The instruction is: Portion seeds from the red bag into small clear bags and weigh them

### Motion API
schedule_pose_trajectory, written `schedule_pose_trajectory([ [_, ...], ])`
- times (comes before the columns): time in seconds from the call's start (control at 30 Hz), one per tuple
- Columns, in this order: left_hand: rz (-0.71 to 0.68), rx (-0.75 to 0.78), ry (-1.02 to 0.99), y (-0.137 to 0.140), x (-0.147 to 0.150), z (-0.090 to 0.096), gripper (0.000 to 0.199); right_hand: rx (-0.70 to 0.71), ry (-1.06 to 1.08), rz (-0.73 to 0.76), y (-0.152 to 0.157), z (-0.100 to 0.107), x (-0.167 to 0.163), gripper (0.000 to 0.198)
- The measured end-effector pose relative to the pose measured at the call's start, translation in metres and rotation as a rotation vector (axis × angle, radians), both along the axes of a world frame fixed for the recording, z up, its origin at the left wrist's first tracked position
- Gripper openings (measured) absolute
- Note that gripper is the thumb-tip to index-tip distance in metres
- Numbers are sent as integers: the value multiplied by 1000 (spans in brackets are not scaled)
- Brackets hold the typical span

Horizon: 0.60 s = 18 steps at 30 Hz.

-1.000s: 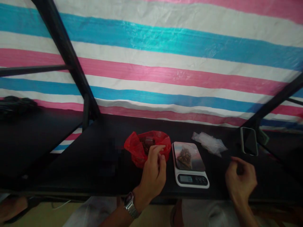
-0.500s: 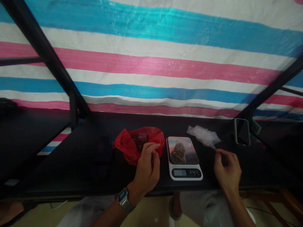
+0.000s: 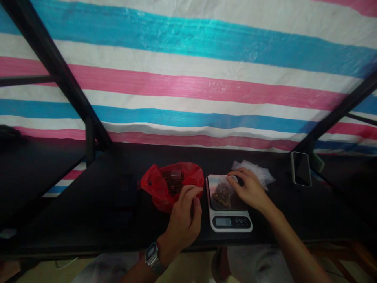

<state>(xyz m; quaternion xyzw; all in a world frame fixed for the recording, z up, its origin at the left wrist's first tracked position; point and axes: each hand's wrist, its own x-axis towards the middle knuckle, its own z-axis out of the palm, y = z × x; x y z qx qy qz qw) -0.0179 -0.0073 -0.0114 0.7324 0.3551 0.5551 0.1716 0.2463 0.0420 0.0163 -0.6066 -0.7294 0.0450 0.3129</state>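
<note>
Red plastic forms the bag (image 3: 154, 186) at the left centre of the black table (image 3: 88, 212); its mouth spreads upward, presumably to leave the dark brown pieces (image 3: 171, 187) inside within easy reach. A small clear item (image 3: 176, 175), too blurred to identify, lies on top of them. The left hand (image 3: 183, 220), a metal-banded watch (image 3: 152, 252) at its wrist, is poised at the bag's near right rim, fingers loosely curled and thumb apart; it appears to hold nothing, and whether the fingertips touch the plastic cannot be told. To the right stands a white scale (image 3: 211, 220), its display (image 3: 223, 222) toward the near edge, probably for reading by the person there; from here the figures are blurred. On the scale's plate lies a clear pouch (image 3: 221, 196) of brown matter, its filled part to the left, the plate seemingly bearing its load. The right hand (image 3: 250, 189) reaches in from the right, thumb and forefinger at the pouch's loose far end, likely because that part bends easily; whether they pinch it cannot be told. Partly behind this hand lie flat clear bags (image 3: 263, 173), apparently placed for a short reach. Farther right, a phone (image 3: 301, 169) lies well apart, perhaps to spare the forearm.
</note>
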Motion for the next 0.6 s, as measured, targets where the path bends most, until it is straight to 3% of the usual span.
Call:
schedule_pose_trajectory([
  [0.13, -44, -33, 2, -1, 2, 0, 34, -89, 8, 106, 7, 14, -13, 26],
  [0.27, -130, -251, -196, -4, 2, 8, 40, -164, 205, 353, -13, 56, -38, 20],
  [0.37, -392, -517, -383, -1, -1, 21, 68, -250, 224, 573, -19, 92, -69, 18],
  [0.47, -611, -757, -525, 4, -4, 33, 43, -286, 211, 736, -1, 109, -102, 17],
  [0.53, -555, -798, -548, 5, -4, 37, 35, -329, 266, 738, 19, 105, -121, 20],
  [0.6, -401, -768, -529, 2, -3, 38, 28, -350, 238, 596, 36, 92, -138, 26],
])
